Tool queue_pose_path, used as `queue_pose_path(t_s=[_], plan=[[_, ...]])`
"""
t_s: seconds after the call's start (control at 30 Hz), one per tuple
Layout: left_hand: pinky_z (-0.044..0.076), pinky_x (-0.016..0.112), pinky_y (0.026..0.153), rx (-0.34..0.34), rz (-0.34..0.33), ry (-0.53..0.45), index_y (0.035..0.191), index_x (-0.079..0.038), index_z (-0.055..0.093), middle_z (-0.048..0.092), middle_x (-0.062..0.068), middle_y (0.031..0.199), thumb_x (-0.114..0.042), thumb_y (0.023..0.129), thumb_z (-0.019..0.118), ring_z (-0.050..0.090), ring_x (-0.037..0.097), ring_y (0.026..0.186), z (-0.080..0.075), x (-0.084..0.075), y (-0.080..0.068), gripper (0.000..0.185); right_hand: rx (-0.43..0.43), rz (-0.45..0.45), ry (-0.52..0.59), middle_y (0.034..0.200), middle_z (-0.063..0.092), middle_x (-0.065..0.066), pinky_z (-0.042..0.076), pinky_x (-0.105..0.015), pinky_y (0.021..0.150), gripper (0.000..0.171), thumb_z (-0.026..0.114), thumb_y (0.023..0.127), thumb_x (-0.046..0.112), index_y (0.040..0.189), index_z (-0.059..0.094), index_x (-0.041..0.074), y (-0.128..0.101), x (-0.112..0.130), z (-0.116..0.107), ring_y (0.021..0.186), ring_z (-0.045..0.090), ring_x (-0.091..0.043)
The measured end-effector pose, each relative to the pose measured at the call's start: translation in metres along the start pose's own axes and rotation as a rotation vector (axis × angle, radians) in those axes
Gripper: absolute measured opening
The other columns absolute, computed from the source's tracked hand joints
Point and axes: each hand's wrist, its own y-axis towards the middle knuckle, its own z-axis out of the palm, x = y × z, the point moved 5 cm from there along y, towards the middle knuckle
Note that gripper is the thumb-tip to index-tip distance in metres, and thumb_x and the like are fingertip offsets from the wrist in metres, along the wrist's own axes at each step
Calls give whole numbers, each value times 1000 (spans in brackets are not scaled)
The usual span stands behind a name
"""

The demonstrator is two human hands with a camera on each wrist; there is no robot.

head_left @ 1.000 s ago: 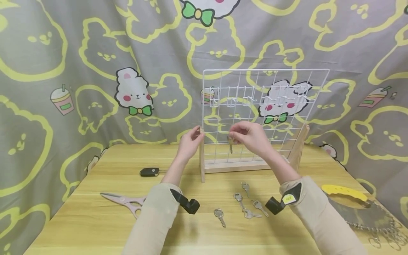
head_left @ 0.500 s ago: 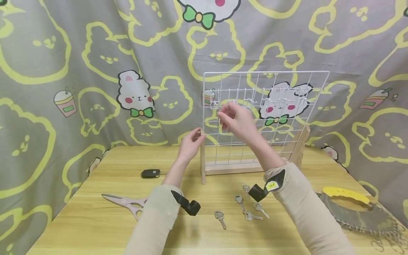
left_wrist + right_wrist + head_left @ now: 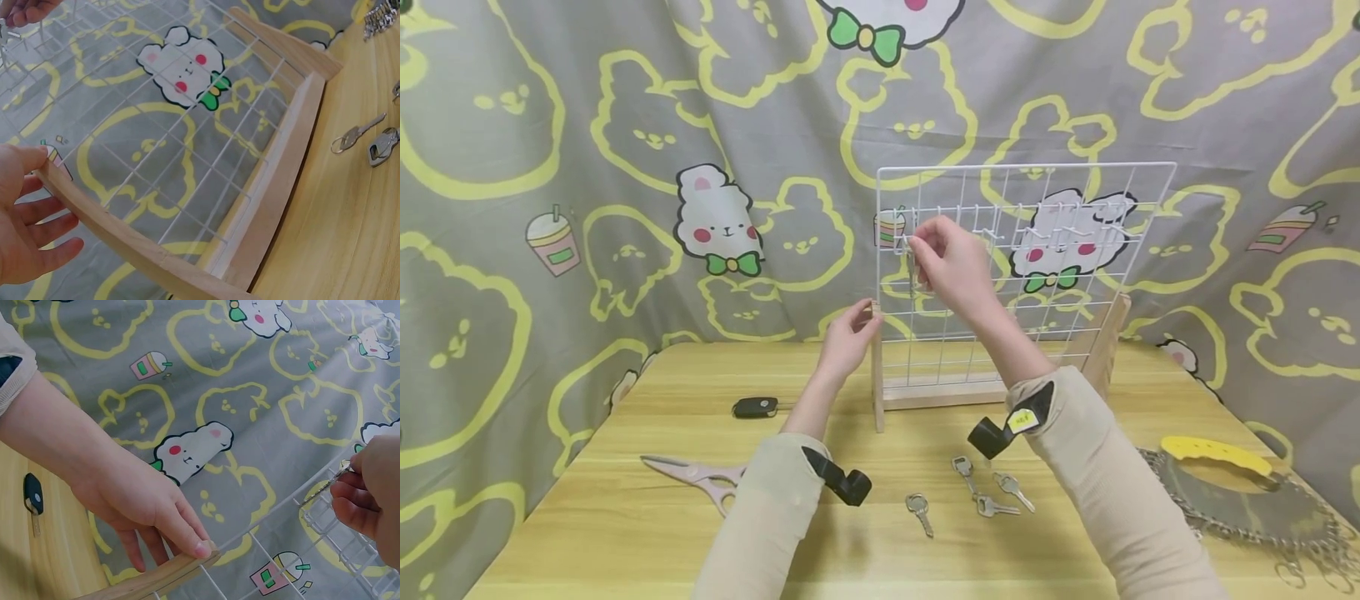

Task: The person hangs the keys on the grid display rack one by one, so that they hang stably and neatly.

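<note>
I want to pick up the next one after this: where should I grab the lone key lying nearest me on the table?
Pinch the lone key by its round bow, from above. It lies flat on the table, bow toward the rack and blade toward you, apart from the other keys, so fingers probably have room.

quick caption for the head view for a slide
Right hand pinches a key at a hook on the white wire rack, left hand touching its wooden post; loose keys on table.
</note>
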Motion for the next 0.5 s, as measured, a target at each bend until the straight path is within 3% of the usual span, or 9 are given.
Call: queue_pose_path(t_s=[0.3,0.5], plan=[[38,39,101,-1,3,-2,139,-9,42,54,14,129,-25,93,57,51,28,117,0,-1,-1,51,-17,28,-44,72,60,-10,48,-23,45,12,57,92,11,96,59,0,3,-3,1,53,56,-19],[39,39,101,0,-5,-17,138,-9,42,55,13,128,-24,93,57,51,27,117,1,0,0,50,-17,-12,-86,76,64,-12,51,-21,48,11,58,91,7,96,61,-3,2,-4,1,56,59,-18]])
